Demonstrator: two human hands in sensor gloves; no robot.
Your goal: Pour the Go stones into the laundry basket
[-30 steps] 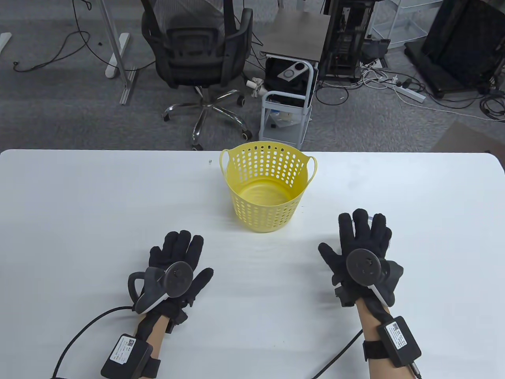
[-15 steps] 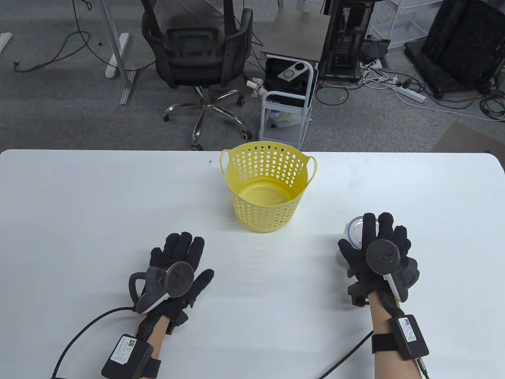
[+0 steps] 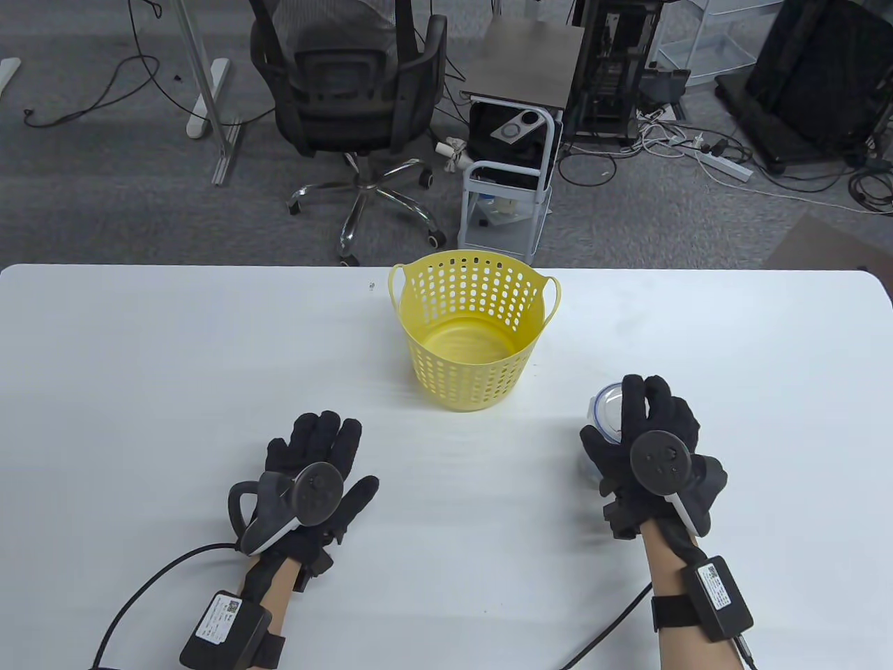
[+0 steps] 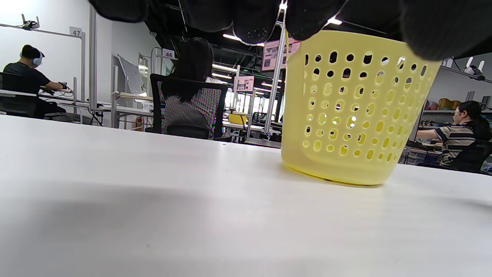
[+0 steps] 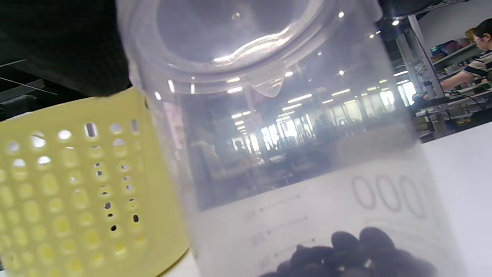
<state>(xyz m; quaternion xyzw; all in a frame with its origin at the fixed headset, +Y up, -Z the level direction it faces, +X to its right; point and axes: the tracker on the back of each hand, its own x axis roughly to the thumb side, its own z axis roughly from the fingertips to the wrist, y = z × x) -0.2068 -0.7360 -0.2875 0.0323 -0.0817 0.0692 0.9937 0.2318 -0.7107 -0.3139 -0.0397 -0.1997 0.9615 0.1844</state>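
Observation:
A yellow perforated laundry basket (image 3: pixel 474 328) stands upright and empty at the table's middle; it also shows in the left wrist view (image 4: pixel 353 111) and the right wrist view (image 5: pixel 77 192). My right hand (image 3: pixel 645 436) grips a clear plastic measuring cup (image 3: pixel 605 412) to the basket's right. The right wrist view shows the cup (image 5: pixel 292 161) close up, upright, with black Go stones (image 5: pixel 353 254) at its bottom. My left hand (image 3: pixel 317 457) rests flat and empty on the table, left of and nearer than the basket.
The white table (image 3: pixel 174 363) spreads around the basket. A tiny speck (image 3: pixel 371 285) lies near the table's far edge, left of the basket. An office chair (image 3: pixel 349 98) and a small cart (image 3: pixel 509 174) stand on the floor beyond the table.
My right hand closed around the cup, then shifted slightly left toward the basket with it. My left hand has not moved.

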